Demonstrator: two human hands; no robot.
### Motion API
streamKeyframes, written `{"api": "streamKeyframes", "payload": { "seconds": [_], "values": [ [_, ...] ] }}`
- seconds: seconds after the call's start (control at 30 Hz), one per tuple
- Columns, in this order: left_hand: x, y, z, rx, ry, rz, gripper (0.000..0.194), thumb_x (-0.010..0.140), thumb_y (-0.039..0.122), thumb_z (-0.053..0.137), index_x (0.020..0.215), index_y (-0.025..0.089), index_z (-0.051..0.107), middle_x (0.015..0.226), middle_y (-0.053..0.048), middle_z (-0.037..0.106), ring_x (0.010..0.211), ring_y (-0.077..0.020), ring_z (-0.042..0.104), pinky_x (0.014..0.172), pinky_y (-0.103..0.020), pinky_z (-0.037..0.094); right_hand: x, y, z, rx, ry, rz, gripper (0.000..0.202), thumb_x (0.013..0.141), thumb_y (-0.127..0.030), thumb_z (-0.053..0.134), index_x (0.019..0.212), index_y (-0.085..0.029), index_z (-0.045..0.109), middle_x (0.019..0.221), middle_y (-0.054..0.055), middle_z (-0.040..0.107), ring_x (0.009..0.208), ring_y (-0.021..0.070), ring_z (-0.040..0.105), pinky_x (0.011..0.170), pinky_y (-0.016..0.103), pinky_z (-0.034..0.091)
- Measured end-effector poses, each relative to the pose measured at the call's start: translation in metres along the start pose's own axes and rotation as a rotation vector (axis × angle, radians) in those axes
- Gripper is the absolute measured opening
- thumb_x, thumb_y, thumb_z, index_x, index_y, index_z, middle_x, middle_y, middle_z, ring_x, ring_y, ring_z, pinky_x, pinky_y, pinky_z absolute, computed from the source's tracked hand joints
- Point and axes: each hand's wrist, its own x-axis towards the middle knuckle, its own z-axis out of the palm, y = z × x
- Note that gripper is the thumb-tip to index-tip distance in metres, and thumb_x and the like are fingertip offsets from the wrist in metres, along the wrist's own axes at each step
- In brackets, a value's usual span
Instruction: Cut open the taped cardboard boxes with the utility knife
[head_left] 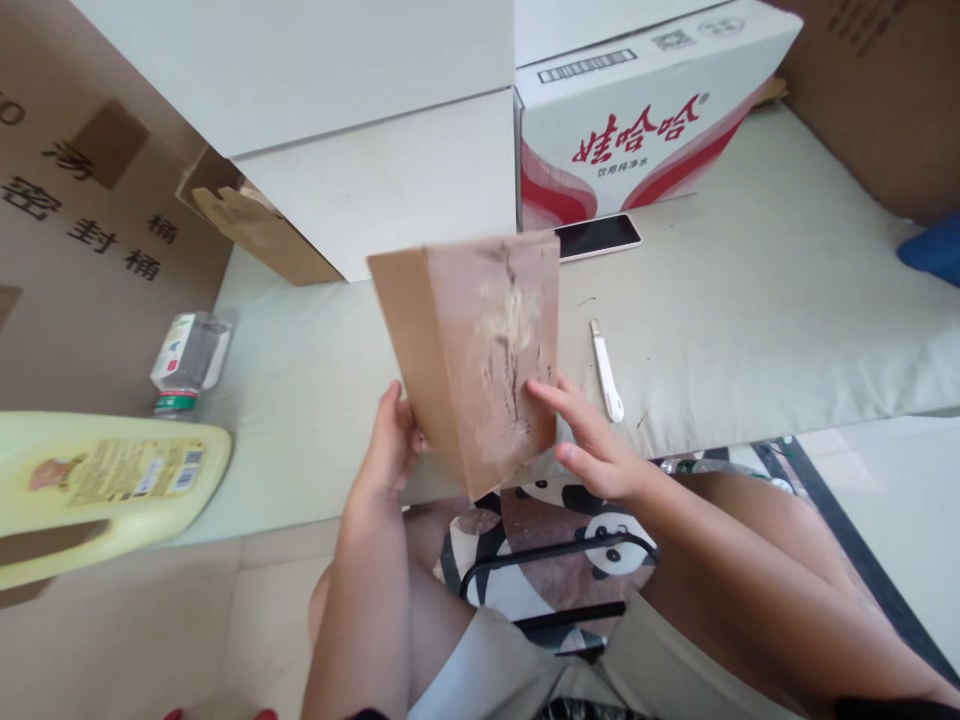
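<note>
Bright, soft light; mild blur; edges stretched by wide-angle distortion.

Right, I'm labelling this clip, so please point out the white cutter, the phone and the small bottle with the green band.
White cutter [607, 373], head view, middle of its handle.
Phone [598, 236], head view, middle of its dark screen.
Small bottle [184, 354], head view, its clear body.

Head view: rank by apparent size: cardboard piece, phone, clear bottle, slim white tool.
1. Cardboard piece, though it's held up nearer the camera
2. Clear bottle
3. Phone, judged on its visible part; the cardboard may cover one end
4. Slim white tool
</note>
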Motion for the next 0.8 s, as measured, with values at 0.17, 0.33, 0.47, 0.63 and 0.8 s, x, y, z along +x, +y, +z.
{"api": "streamKeyframes", "payload": {
  "seconds": [0.17, 0.33, 0.47, 0.63, 0.8],
  "values": [
    [-0.006, -0.006, 0.014, 0.498, -0.279, -0.043, 0.063, 0.082, 0.080, 0.055, 0.073, 0.019, 0.066, 0.061, -0.004, 0.068, 0.043, -0.0168, 0.060, 0.041, -0.026, 0.036, 0.000, -0.003, -0.005, 0.076, 0.298, 0.084, 0.045, 0.102, -0.053, 0.047, 0.142, -0.035, 0.055, 0.152, 0.006, 0.056, 0.142, 0.0302, 0.052, 0.119, 0.053, 0.043],
    [-0.001, -0.003, 0.018, 0.441, 0.390, 0.598, 0.031, 0.086, 0.047, 0.066, 0.073, 0.019, 0.063, 0.064, 0.000, 0.065, 0.057, -0.0141, 0.062, 0.057, -0.026, 0.049, 0.001, -0.006, -0.011, 0.038, 0.223, 0.071, 0.037, 0.099, -0.050, 0.055, 0.129, -0.031, 0.064, 0.160, 0.009, 0.048, 0.150, 0.0320, 0.045, 0.121, 0.056, 0.039],
    [-0.007, -0.003, 0.020, 0.388, 0.487, 1.293, 0.028, 0.095, 0.047, 0.058, 0.099, 0.022, 0.069, 0.102, -0.006, 0.075, 0.106, -0.0227, 0.071, 0.101, -0.044, 0.055, 0.002, -0.009, -0.010, 0.065, 0.062, 0.017, 0.039, 0.098, -0.044, 0.058, 0.135, -0.031, 0.058, 0.165, 0.011, 0.041, 0.154, 0.0293, 0.039, 0.122, 0.054, 0.038],
    [-0.017, -0.014, 0.025, 0.710, 0.205, 1.198, 0.040, 0.105, 0.047, 0.040, 0.127, 0.025, 0.064, 0.146, -0.012, 0.058, 0.141, -0.0269, 0.052, 0.118, -0.050, 0.043, 0.003, -0.010, -0.011, 0.063, 0.055, 0.031, 0.035, 0.100, -0.044, 0.056, 0.131, -0.030, 0.058, 0.162, 0.013, 0.043, 0.153, 0.0295, 0.041, 0.122, 0.055, 0.038],
    [-0.018, -0.019, 0.026, 0.689, 0.170, 1.176, 0.038, 0.106, 0.043, 0.039, 0.132, 0.026, 0.061, 0.148, -0.012, 0.055, 0.142, -0.0267, 0.050, 0.118, -0.048, 0.042, 0.004, -0.012, -0.010, 0.062, 0.073, 0.072, 0.033, 0.100, -0.048, 0.054, 0.126, -0.029, 0.061, 0.161, 0.012, 0.045, 0.151, 0.0305, 0.043, 0.122, 0.056, 0.038]
  ]
}}
